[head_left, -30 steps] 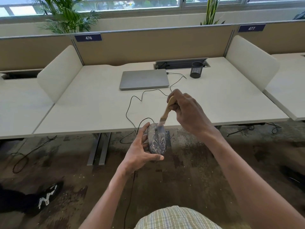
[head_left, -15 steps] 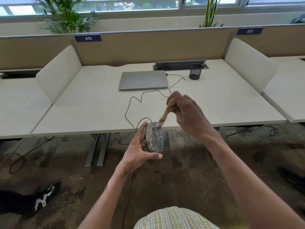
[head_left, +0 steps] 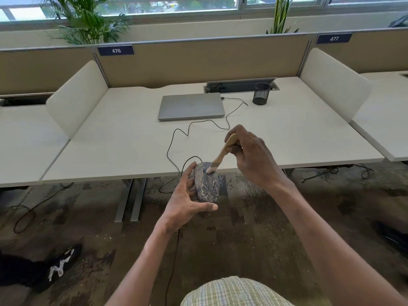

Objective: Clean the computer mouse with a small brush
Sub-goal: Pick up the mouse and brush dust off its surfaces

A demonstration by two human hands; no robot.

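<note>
Left hand (head_left: pixel 183 202) grips computer mouse (head_left: pixel 206 183) in the air just in front of the table (head_left: pixel 123 146) edge, thumb under its near end, fingers curled along its left side. Long axis runs away from the person. Right hand (head_left: pixel 251 154) pinches small brush (head_left: pixel 221 154); bristles touch the far button end. Next stroke likely toward the near end. Cable (head_left: pixel 176 138) trails to laptop (head_left: pixel 191 106)

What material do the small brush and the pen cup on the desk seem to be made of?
The small brush with pale bristles, held in the right hand, has a tan, matte handle that looks like unvarnished wood; the bristle material cannot be told. The black cylindrical pen cup looks like metal mesh: its wall shows a fine grid. Painted wire seems likely.
</note>
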